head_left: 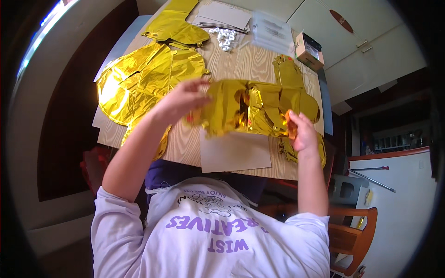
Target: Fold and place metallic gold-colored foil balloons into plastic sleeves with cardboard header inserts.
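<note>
A shiny gold foil balloon, flat and creased (264, 104), is held up above the table in front of me. My right hand (303, 132) is closed on its lower right edge, thumb on top. At the balloon's left end is my left hand (187, 97), its fingers smeared by motion, so their grip is unclear. A sheet of pale cardboard (236, 153) lies under the balloon at the near table edge. More flat gold foil balloons (143, 83) are spread on the left, and another gold foil piece (288, 72) lies beyond the held one on the right.
The wood-grain table (241, 62) carries a stack of pale cards (222, 18), several small white plastic pieces (224, 38) and clear plastic bags (272, 31) at the back. A small cardboard box (309, 51) stands at the back right corner. A wooden chair (359, 236) is at my right.
</note>
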